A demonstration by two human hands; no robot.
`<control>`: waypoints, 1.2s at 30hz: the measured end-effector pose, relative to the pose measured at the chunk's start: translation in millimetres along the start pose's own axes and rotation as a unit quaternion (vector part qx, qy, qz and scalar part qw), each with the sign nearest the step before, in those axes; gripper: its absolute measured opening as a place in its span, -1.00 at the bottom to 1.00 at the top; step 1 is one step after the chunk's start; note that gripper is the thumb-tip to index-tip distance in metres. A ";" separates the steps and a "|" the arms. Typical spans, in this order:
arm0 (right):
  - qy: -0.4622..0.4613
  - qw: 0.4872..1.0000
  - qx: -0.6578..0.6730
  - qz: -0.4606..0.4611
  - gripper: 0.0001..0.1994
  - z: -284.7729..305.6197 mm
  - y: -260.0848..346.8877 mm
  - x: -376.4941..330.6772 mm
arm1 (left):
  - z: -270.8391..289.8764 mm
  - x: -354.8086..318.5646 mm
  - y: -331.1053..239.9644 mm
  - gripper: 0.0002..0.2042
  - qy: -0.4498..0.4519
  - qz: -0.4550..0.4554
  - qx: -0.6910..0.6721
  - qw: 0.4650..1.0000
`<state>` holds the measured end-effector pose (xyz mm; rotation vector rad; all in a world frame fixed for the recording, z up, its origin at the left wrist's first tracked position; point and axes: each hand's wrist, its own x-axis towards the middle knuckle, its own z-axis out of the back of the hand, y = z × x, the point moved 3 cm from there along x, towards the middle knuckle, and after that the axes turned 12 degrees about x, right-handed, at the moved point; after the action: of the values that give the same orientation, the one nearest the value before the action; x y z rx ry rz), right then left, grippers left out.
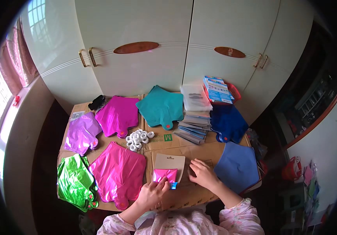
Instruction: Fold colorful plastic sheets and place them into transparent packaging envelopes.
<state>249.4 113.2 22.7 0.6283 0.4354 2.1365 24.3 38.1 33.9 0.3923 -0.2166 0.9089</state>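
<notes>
A small folded pink foil balloon lies on a pale hang-hole card, with a small blue piece at its lower right corner. The fingertips of my left hand press on the foil and hold it against the card. To the right of the card, my right hand rests over the cardboard, fingers loosely bent and apart, nothing seen in them. Left of the card is a stack of flat pink star-shaped foil balloons. White rings, perhaps rolls of ribbon, form a heap beyond it.
Cardboard covers the table. Flat foil balloons lie around it: green, lilac, purple, teal, dark blue and light blue. Stacked cards, clear bags and a red basket stand at the back.
</notes>
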 end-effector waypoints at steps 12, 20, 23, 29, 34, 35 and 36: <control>-0.044 0.996 -0.075 0.002 -0.63 -25.5 35.9 -29.2 | 11.1 2.8 9.6 -0.72 -0.004 0.011 -0.051 0.999; -0.064 0.978 -0.194 0.035 -0.70 -34.0 41.7 -29.5 | 31.7 -23.2 -0.7 -0.73 0.001 -0.095 0.016 0.995; -0.057 0.973 -0.220 0.039 -0.72 -34.2 42.4 -28.3 | 36.7 -36.0 -1.8 -0.73 0.015 -0.116 0.039 0.992; -0.132 0.972 -0.186 0.044 -0.86 -34.1 35.8 -24.9 | 45.0 -40.0 -8.7 -0.75 0.006 -0.158 0.047 0.986; -0.168 0.979 -0.113 0.039 -0.93 -26.2 43.5 -18.0 | 43.1 -35.5 -21.9 -0.75 -0.003 -0.181 0.029 0.983; -0.167 0.979 -0.105 0.046 -0.92 -25.9 44.7 -17.9 | 42.5 -32.9 -24.1 -0.76 -0.006 -0.188 0.025 0.982; -0.166 0.980 -0.097 0.053 -0.92 -26.0 45.5 -17.7 | 41.8 -30.5 -25.8 -0.76 -0.009 -0.196 0.022 0.980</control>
<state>214.8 70.2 19.8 0.8911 0.0093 2.0882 25.9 -15.6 55.2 0.4648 -0.1298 0.5220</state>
